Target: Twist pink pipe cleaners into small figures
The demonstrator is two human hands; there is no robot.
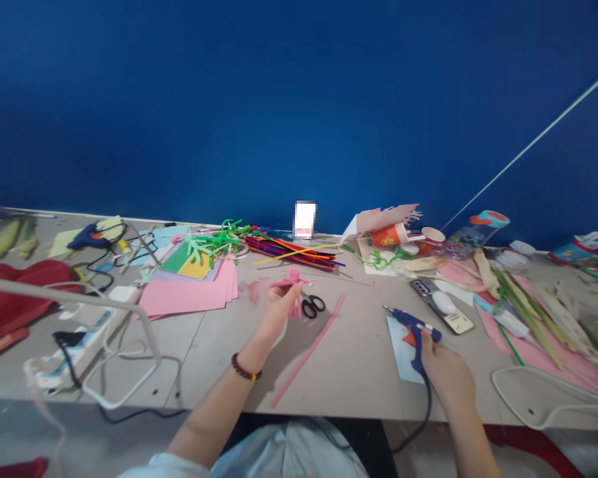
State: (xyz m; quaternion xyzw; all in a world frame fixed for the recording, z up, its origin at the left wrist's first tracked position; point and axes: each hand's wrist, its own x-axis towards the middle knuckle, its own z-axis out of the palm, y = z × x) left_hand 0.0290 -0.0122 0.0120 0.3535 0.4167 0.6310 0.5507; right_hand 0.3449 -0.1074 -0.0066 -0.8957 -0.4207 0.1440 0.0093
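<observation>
My left hand (279, 307), with a dark beaded bracelet at the wrist, pinches a small pink craft piece (294, 273) with a rounded top and strips hanging below. Just right of it lie black-handled scissors (313, 306), partly hidden by the pink strips. My right hand (447, 372) has its fingers closed at the rear of a blue hot glue gun (414, 326) with an orange trigger. The gun's nozzle points away and to the left, over a light blue sheet (401, 352). A long pink strip (309, 352) lies slantwise between my hands.
Pink paper sheets (189, 292), green pipe cleaners (206, 249) and a bundle of coloured pipe cleaners (294, 253) lie behind. A phone (441, 305) and corn husks (533, 312) are at right. At left sit a power strip (87, 345) and a second glue gun (87, 237).
</observation>
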